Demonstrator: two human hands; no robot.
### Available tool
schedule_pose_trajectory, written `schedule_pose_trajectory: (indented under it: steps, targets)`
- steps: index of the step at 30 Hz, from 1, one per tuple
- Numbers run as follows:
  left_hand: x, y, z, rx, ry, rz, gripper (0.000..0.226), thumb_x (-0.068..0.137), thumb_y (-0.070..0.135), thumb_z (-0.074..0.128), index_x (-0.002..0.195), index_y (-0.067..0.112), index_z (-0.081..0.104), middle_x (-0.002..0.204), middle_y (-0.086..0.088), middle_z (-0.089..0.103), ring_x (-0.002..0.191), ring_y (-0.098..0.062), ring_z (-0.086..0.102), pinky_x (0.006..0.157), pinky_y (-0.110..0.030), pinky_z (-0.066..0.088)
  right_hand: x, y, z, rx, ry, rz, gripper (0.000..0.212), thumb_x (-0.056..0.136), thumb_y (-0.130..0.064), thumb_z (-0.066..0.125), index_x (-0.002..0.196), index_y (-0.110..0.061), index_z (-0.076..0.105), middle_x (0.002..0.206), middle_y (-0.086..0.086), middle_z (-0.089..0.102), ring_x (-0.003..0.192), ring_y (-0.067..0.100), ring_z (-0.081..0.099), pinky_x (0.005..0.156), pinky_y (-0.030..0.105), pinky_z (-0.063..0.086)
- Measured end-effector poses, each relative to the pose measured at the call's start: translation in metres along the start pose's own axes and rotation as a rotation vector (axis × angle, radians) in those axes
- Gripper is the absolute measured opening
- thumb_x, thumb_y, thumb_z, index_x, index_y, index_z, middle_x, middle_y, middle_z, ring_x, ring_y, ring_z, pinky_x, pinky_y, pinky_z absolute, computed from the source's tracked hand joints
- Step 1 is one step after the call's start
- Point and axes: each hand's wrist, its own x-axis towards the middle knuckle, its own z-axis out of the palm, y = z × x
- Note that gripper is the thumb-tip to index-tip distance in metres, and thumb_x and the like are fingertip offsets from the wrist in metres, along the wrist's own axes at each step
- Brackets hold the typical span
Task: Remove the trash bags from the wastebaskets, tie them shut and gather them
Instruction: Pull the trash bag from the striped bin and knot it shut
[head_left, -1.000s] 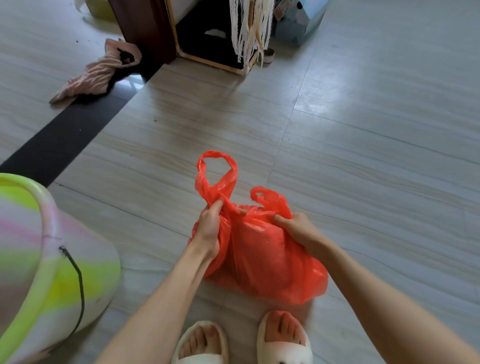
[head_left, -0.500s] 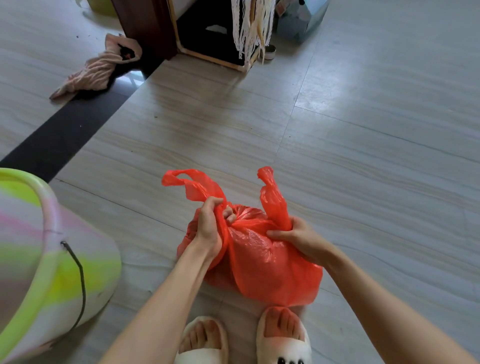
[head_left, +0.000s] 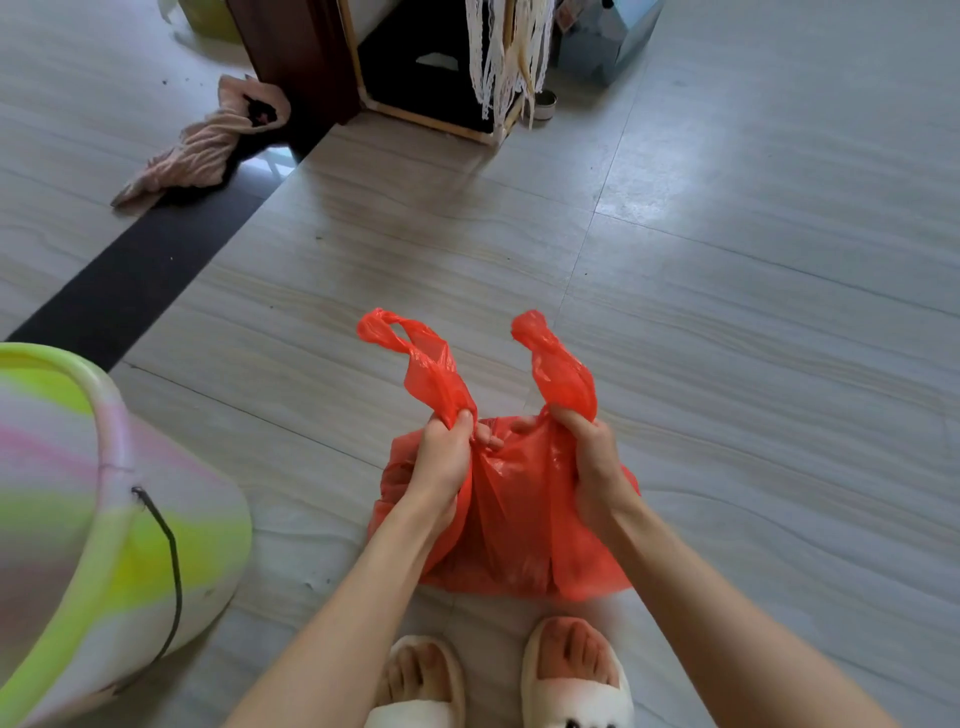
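A full red plastic trash bag (head_left: 511, 525) sits on the tiled floor just in front of my feet. My left hand (head_left: 444, 457) is closed around the base of the bag's left handle loop (head_left: 415, 358). The right handle (head_left: 558, 366) is gripped at its base by my right hand (head_left: 592, 462). Both handles stick up and away from me, apart from each other. A striped green, pink and white wastebasket (head_left: 104, 519) stands at the left edge, its inside hidden.
A pink cloth (head_left: 208, 145) lies on the floor at the far left beside a dark floor strip (head_left: 135, 280). A wooden-framed cabinet (head_left: 415, 67) with hanging lace fringe stands at the back. My slippers (head_left: 571, 680) are just behind the bag.
Both hands have shifted grip on the bag. The left handle loop has swung from lying leftward to standing up, and the right hand has moved up to pinch the right handle's base.
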Motion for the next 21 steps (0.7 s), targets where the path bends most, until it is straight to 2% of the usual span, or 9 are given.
schedule_pose_trajectory:
  steps: [2, 6, 10, 12, 14, 16, 17, 19, 21]
  targets:
    - [-0.007, 0.002, 0.002, -0.054, -0.043, -0.037, 0.038, 0.097, 0.008, 0.033, 0.066, 0.005, 0.055, 0.046, -0.001, 0.065, 0.05, -0.011, 0.064, 0.068, -0.03, 0.052, 0.003, 0.004, 0.003, 0.044, 0.109, 0.026, 0.032, 0.084, -0.009, 0.046, 0.052, -0.009, 0.048, 0.045, 0.005, 0.055, 0.042, 0.014, 0.054, 0.051, 0.023, 0.045]
    - [-0.022, 0.001, 0.012, -0.214, -0.112, -0.037, 0.056, 0.096, 0.009, 0.036, 0.049, 0.01, 0.066, 0.058, -0.008, 0.07, 0.064, -0.02, 0.068, 0.08, -0.035, 0.055, 0.012, 0.01, 0.006, -0.234, 0.288, -0.105, 0.04, 0.088, -0.012, 0.047, 0.049, -0.016, 0.039, 0.031, -0.007, 0.043, 0.038, 0.006, 0.045, 0.042, 0.018, 0.033]
    - [-0.017, 0.004, 0.015, -0.31, 0.024, -0.048, 0.033, 0.097, 0.006, 0.033, 0.068, 0.01, 0.048, 0.044, 0.003, 0.053, 0.041, -0.007, 0.055, 0.055, -0.02, 0.05, 0.014, 0.019, 0.006, -0.252, 0.256, -0.14, 0.028, 0.089, -0.013, 0.051, 0.062, -0.011, 0.055, 0.043, -0.007, 0.055, 0.046, 0.002, 0.051, 0.049, 0.015, 0.041]
    - [-0.01, 0.002, 0.013, -0.14, 0.098, -0.009, 0.022, 0.097, 0.006, 0.031, 0.078, 0.012, 0.039, 0.047, 0.002, 0.038, 0.036, -0.006, 0.045, 0.044, -0.017, 0.04, 0.01, 0.026, 0.007, -0.182, 0.224, -0.092, 0.018, 0.089, -0.013, 0.054, 0.074, -0.008, 0.062, 0.054, -0.006, 0.063, 0.054, 0.004, 0.057, 0.056, 0.017, 0.046]
    - [-0.006, 0.003, 0.012, 0.153, 0.108, 0.049, 0.012, 0.096, 0.008, 0.033, 0.09, 0.01, 0.043, 0.058, -0.005, 0.047, 0.057, -0.023, 0.058, 0.056, -0.028, 0.045, 0.005, 0.028, 0.006, -0.161, 0.163, -0.066, 0.015, 0.087, -0.01, 0.056, 0.075, -0.007, 0.065, 0.06, -0.003, 0.067, 0.06, 0.01, 0.061, 0.062, 0.023, 0.05]
    - [-0.009, 0.004, 0.011, 0.48, 0.081, 0.107, 0.019, 0.095, 0.011, 0.035, 0.109, 0.005, 0.046, 0.09, -0.021, 0.063, 0.096, -0.038, 0.06, 0.078, -0.035, 0.043, 0.003, 0.022, 0.002, -0.346, 0.141, -0.128, 0.012, 0.084, -0.008, 0.059, 0.074, -0.006, 0.065, 0.065, 0.0, 0.064, 0.061, 0.006, 0.056, 0.06, 0.024, 0.045]
    - [-0.011, 0.005, 0.011, 0.607, 0.05, 0.129, 0.026, 0.096, 0.013, 0.035, 0.117, 0.002, 0.044, 0.108, -0.026, 0.062, 0.107, -0.039, 0.056, 0.084, -0.036, 0.041, 0.005, 0.018, -0.003, -0.51, 0.129, -0.189, 0.01, 0.083, -0.009, 0.061, 0.074, -0.004, 0.065, 0.069, 0.001, 0.059, 0.061, 0.003, 0.052, 0.059, 0.023, 0.041]
    - [-0.016, 0.005, 0.011, 0.774, -0.043, 0.18, 0.031, 0.096, 0.015, 0.035, 0.123, -0.001, 0.038, 0.12, -0.03, 0.057, 0.113, -0.041, 0.053, 0.088, -0.04, 0.042, 0.006, 0.008, -0.014, -0.843, 0.102, -0.304, 0.013, 0.08, -0.016, 0.067, 0.069, -0.009, 0.063, 0.07, -0.001, 0.052, 0.065, 0.005, 0.049, 0.06, 0.026, 0.036]
    - [-0.019, 0.007, 0.01, 0.875, -0.11, 0.191, 0.034, 0.097, 0.019, 0.035, 0.125, 0.0, 0.036, 0.122, -0.029, 0.056, 0.114, -0.041, 0.053, 0.088, -0.041, 0.043, 0.005, 0.002, -0.022, -0.876, 0.058, -0.281, 0.014, 0.077, -0.018, 0.07, 0.065, -0.018, 0.062, 0.069, -0.003, 0.057, 0.068, 0.007, 0.053, 0.063, 0.029, 0.04]
